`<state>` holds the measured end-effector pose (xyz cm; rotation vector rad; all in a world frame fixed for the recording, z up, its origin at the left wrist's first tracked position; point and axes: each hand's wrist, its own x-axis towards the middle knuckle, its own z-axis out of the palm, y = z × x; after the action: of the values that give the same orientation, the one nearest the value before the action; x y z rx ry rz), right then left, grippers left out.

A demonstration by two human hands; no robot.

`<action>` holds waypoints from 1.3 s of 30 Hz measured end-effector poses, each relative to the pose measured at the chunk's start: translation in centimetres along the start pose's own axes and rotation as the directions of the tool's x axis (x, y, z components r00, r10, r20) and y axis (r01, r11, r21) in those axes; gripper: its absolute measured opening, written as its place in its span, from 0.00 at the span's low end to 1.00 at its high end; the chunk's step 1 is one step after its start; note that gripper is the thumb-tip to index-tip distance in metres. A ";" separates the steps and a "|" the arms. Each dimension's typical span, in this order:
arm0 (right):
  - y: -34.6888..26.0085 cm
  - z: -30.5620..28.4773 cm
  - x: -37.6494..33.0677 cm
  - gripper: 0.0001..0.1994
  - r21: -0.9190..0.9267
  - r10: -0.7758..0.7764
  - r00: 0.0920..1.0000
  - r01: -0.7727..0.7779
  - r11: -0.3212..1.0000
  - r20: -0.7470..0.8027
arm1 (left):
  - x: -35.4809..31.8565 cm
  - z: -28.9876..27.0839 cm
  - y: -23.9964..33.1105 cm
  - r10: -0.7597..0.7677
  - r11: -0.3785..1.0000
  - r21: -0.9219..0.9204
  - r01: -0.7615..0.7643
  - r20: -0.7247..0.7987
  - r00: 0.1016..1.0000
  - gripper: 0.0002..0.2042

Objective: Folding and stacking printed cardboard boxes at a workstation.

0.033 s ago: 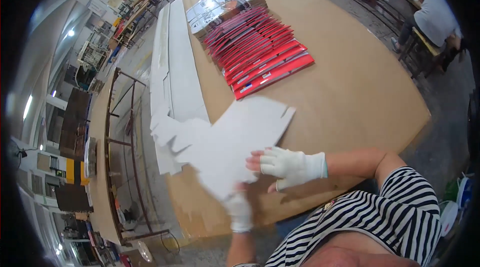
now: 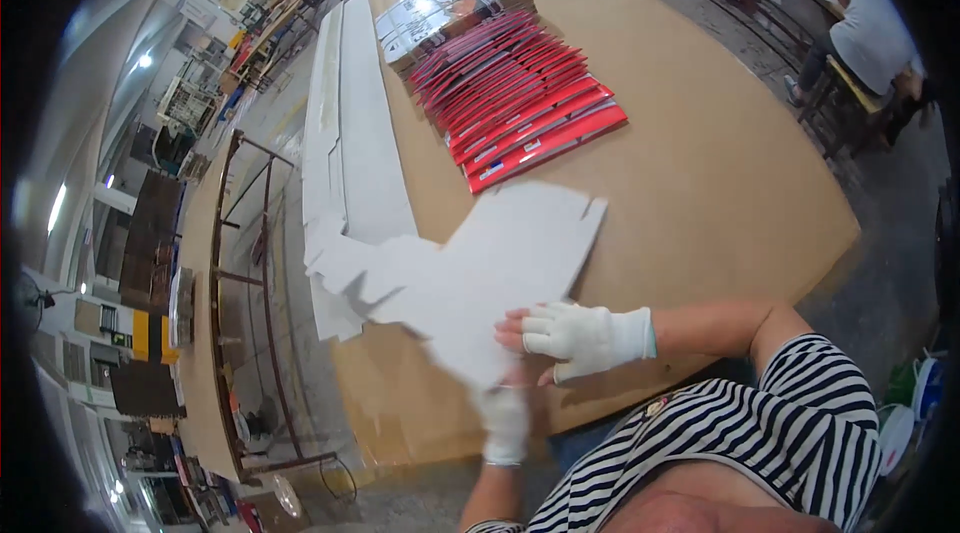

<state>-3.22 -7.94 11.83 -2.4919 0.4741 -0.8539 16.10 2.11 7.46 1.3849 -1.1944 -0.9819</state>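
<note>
A flat white die-cut cardboard blank (image 2: 480, 268) lies tilted over the near left part of the brown table (image 2: 720, 193), its notched flaps sticking out past the left edge. My left hand (image 2: 503, 421), in a white glove, grips the blank's near corner from below. Gloved as well, my right hand (image 2: 585, 338) comes in from the right and pinches the blank's near edge, fingers on top.
A fanned row of flat red packages (image 2: 525, 103) lies mid-table, with a stack of pale printed boxes (image 2: 450, 8) behind it. Long white blanks (image 2: 350, 133) are stacked along the left edge. A metal rack (image 2: 245, 283) stands left. A person (image 2: 870, 23) sits far right.
</note>
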 end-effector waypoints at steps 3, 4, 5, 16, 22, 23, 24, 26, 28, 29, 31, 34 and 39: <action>-0.7 0.3 -4.0 0.33 -0.023 0.019 0.991 -0.016 1.000 0.129 | -4.8 6.0 2.0 0.013 0.996 0.077 -0.038 0.307 0.952 0.38; -1.1 -1.0 -5.3 0.30 0.079 0.145 0.980 -0.156 0.985 0.135 | -5.3 5.8 1.0 0.130 0.930 0.289 -0.228 0.321 0.938 0.39; -1.3 -2.4 -7.0 0.26 0.173 0.276 0.948 -0.301 0.938 0.157 | -5.6 5.7 0.5 0.229 0.786 0.476 -0.394 0.368 0.901 0.40; -5.3 -12.1 -23.8 0.06 0.303 0.599 0.796 -0.593 0.746 0.086 | -0.4 1.9 -2.6 0.161 0.349 0.639 -0.685 0.680 0.716 0.20; -6.1 -9.5 -30.0 0.09 -0.222 0.586 0.768 -0.638 0.737 -0.258 | -0.9 4.9 -2.7 0.180 0.718 0.441 -0.539 0.630 0.755 0.12; -6.0 -8.8 -30.5 0.08 -0.242 0.579 0.745 -0.660 0.711 -0.332 | -1.0 5.2 -3.2 0.120 0.788 0.473 -0.395 0.511 0.851 0.11; -6.0 -8.5 -30.7 0.08 -0.237 0.585 0.741 -0.665 0.709 -0.329 | -1.9 6.5 -3.4 0.129 0.797 0.539 -0.273 0.288 0.949 0.12; -6.0 -8.1 -31.0 0.11 -0.179 0.584 0.734 -0.663 0.727 -0.346 | -2.3 8.3 -3.5 0.285 0.610 0.654 -0.447 0.345 0.894 0.14; -5.8 -8.4 -31.3 0.13 -0.095 0.635 0.699 -0.694 0.714 -0.329 | -2.6 8.8 -2.6 0.365 0.252 0.674 -0.694 0.598 0.714 0.17; -5.8 -8.6 -31.6 0.16 -0.013 0.679 0.669 -0.715 0.699 -0.301 | -3.1 9.2 -2.1 0.365 0.254 0.672 -0.696 0.600 0.712 0.17; -5.1 -8.2 -32.7 0.21 0.074 0.697 0.636 -0.719 0.691 -0.330 | -4.0 10.6 -1.7 0.375 0.650 0.277 -0.707 0.693 0.616 0.15; -4.3 -6.6 -33.6 0.29 0.215 0.757 0.496 -0.757 0.617 -0.425 | -3.7 12.2 -1.5 0.323 0.734 0.269 -0.624 0.670 0.668 0.14; -3.4 -5.1 -31.6 0.36 0.162 0.809 0.194 -0.929 0.334 -0.554 | -4.2 15.7 -3.1 0.350 0.732 0.460 -0.502 0.378 0.857 0.16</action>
<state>-29.54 7.70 1.94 -1.4792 2.0709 -0.9636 0.53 3.40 1.90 1.3165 -2.0192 -0.5075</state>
